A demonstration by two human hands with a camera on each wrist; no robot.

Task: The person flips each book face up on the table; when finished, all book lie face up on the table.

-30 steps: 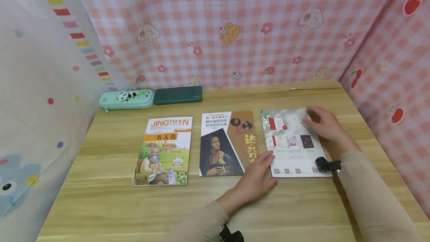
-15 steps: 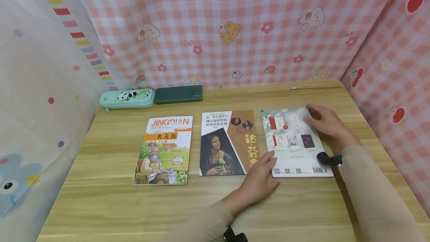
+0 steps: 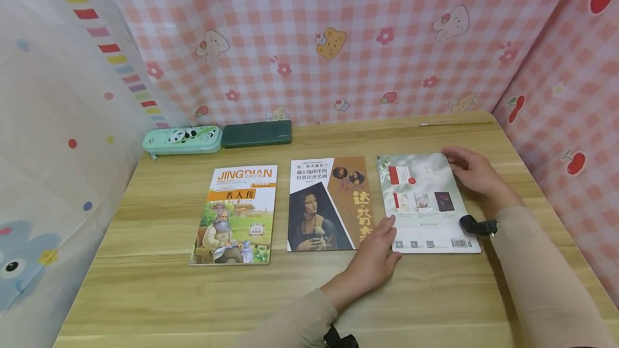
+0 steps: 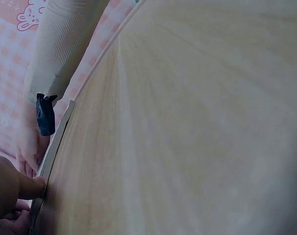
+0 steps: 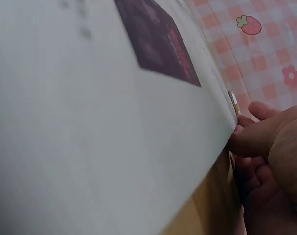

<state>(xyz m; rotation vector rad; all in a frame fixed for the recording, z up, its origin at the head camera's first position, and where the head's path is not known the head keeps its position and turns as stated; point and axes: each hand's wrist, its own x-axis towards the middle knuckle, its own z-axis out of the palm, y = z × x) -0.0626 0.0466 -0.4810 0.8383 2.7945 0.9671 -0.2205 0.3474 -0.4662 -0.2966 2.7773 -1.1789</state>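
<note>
Squaring the pale book (image 3: 425, 203), which lies rightmost in the row of three on the table (image 3: 435, 305), goes best with the left hand (image 3: 374, 256) flat against its near left corner and the right hand's (image 3: 476, 176) fingertips nudging its far right edge gently.

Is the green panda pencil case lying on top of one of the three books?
No, the panda pencil case lies on the bare table by the back curtain, apart from the books.

1. Pale book cover (image 5: 89, 122) with a dark picture (image 5: 158, 44), filling the left.
2. Right hand (image 5: 270, 161), thumb tip touching the book's edge.
3. Pink checked cloth (image 5: 256, 54) behind the book.
</note>
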